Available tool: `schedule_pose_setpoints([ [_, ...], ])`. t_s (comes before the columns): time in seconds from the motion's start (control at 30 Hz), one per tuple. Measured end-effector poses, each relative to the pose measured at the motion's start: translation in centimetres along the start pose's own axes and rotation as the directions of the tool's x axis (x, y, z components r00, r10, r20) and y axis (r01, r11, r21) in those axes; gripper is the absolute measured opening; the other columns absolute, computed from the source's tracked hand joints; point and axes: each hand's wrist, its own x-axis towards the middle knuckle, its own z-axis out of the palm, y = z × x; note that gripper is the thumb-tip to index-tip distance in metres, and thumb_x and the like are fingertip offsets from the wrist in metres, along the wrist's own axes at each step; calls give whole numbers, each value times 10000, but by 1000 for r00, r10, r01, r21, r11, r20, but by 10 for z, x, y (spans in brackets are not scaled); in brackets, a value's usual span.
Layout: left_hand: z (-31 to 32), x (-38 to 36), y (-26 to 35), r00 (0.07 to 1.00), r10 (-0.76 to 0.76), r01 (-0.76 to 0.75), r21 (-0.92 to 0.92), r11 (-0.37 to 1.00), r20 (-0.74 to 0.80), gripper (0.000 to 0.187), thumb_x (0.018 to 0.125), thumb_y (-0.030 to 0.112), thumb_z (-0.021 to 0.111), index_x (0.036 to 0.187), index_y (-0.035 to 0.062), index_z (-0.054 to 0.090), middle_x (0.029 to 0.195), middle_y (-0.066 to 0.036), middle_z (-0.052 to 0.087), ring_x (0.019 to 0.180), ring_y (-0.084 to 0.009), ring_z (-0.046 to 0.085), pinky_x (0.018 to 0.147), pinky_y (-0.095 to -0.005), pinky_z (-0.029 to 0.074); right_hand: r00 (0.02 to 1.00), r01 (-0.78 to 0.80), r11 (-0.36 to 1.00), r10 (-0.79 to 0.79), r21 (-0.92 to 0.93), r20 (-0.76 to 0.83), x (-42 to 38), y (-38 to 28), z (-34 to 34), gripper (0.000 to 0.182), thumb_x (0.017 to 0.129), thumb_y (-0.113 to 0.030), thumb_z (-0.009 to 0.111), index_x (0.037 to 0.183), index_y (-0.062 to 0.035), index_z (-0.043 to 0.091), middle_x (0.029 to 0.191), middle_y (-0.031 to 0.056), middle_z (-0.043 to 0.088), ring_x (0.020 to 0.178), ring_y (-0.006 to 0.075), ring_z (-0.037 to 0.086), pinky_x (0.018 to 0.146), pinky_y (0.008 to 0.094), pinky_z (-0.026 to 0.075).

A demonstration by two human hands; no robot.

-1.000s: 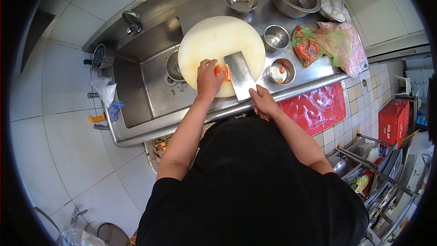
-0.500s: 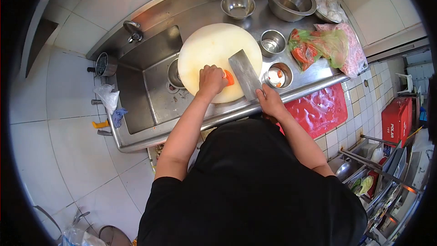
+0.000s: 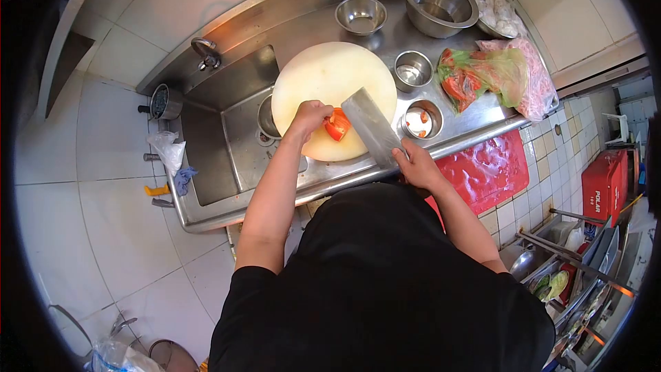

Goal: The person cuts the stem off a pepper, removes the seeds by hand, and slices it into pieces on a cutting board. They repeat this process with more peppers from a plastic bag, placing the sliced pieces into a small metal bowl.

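A round white cutting board (image 3: 323,72) lies across the sink's edge. On its front part is a red pepper piece (image 3: 337,125), pinched at its left side by my left hand (image 3: 312,116). My right hand (image 3: 416,163) is closed around the handle end of a wide cleaver (image 3: 372,128), whose blade slants over the board's right side, just right of the pepper. Right of the blade, a small steel bowl (image 3: 436,121) holds a few red bits. Behind it stands another small steel bowl (image 3: 413,70).
Two steel bowls, one small (image 3: 361,16) and one large (image 3: 441,4), stand at the back. Bagged red items (image 3: 463,79) and a pink bag (image 3: 531,79) lie on the right. The sink basin (image 3: 241,158) and faucet (image 3: 206,53) are on the left.
My left hand has shifted slightly left and lifted off the top of the pepper, so more of the piece shows. The cleaver remains beside it, in my right hand.
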Motion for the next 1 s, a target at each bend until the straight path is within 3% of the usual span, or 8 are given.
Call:
schedule_pose_setpoints([
  [0.3,-40,-30,-28,991,-98,133,-512,849,94,146,919,146,650,977,21,695,902,-37,634,724,-95,540,633,-236,415,994,-51,998,55,-42,94,11,19,13,336,1001,-320,550,1035,12,584,975,308,650,989,490,616,823,512,475],
  [0.37,-57,-58,-39,998,49,-18,-566,824,39,153,937,121,617,1013,15,697,931,-33,640,769,-99,556,655,-239,425,993,-62,997,65,-34,98,9,14,11,332,1000,-315,553,1036,13,583,977,307,650,992,491,614,821,510,474],
  [0.5,-115,-160,-78,996,-19,-11,-339,941,-84,172,910,167,659,1011,45,725,942,-19,670,855,-97,595,734,-240,455,1000,-5,1000,5,17,12,6,19,3,320,999,-304,563,1041,13,582,928,295,649,910,458,647,764,483,488],
  [0.63,-183,-256,-177,900,-368,383,19,924,-233,219,833,209,701,984,58,749,999,-55,719,900,-148,648,743,-296,499,994,-111,992,110,62,12,5,30,-6,304,1007,-289,564,1013,16,569,825,268,624,762,397,660,684,461,491],
  [0.7,-213,-277,-240,867,-431,484,630,608,-251,337,818,265,720,1073,46,741,1109,-130,728,1000,-239,688,810,-360,531,971,146,989,-137,33,-195,6,40,-4,289,1017,-268,557,973,18,549,736,217,599,628,310,636,609,435,485],
  [0.8,-206,-280,-245,884,-281,448,849,281,-373,449,801,310,742,1170,55,715,1170,-186,698,1097,-308,671,905,-392,525,991,-7,993,23,121,-128,0,15,-17,279,1025,-251,551,940,14,537,692,161,593,579,245,616,583,406,483],
  [0.9,-156,-219,-178,800,91,261,481,837,-593,419,847,279,752,1184,37,694,1161,-161,714,1088,-313,677,917,-398,527,992,-22,989,39,148,-118,3,15,-16,264,1029,-252,549,948,-1,558,666,103,582,549,182,588,545,366,469],
  [1.0,-89,-137,-78,878,301,-188,310,932,-372,347,890,208,746,1182,31,686,1063,-123,731,973,-196,695,870,-331,542,991,-44,983,66,178,-116,13,19,-8,250,1033,-254,546,960,-16,571,642,75,563,529,159,562,515,350,452],
])
